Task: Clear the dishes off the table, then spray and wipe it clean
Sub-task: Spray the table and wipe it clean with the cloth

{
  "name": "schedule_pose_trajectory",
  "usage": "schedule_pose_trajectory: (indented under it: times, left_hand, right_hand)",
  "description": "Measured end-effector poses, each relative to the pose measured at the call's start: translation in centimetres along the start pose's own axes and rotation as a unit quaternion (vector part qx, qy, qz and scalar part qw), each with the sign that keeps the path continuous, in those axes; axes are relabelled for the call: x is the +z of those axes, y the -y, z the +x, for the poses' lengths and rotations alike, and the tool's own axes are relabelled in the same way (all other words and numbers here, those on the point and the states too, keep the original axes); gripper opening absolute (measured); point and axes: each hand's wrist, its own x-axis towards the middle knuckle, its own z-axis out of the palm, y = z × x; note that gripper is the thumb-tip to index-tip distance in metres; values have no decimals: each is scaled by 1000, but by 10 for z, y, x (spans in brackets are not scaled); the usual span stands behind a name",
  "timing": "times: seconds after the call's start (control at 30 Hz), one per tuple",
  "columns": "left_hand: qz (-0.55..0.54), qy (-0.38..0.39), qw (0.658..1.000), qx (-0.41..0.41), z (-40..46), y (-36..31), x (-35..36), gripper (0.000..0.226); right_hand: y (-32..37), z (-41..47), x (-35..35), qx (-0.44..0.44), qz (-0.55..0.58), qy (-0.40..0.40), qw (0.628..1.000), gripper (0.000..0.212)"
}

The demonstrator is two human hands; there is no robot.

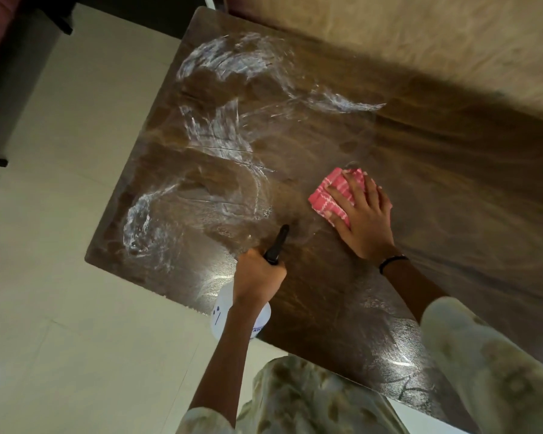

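The left hand [257,277] curls round the neck of a white plastic spray bottle with a black trigger head [243,314], held over the near edge of the dark brown wood-grain table [326,292]. The bottle's long axis runs from its white body near the person up to the black nozzle [279,241], which points away across the tabletop. The right hand [362,219] lies flat, fingers spread, pressing a folded pink-and-white checked cloth [333,191] onto the table. White foamy smears [217,126] streak the table's left half.
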Motion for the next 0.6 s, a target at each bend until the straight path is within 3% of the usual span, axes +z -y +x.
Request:
schedule_pose_trajectory:
  times: [0.1,0.27,0.4,0.6]
  left_hand:
    - [-17,-18,1000,19,2,-1,-5,26]
    - [-31,-45,998,22,5,-8,-8,33]
    - [-41,-36,998,5,5,-12,-12,27]
    - [-44,-50,998,8,9,-19,-16,26]
  right_hand:
    - [34,29,-4,-8,17,-20,1000,54]
    - [91,23,10,-159,-4,-7,987,53]
    - [58,-12,17,-259,-17,18,966,51]
    - [6,19,-4,-133,-14,16,991,53]
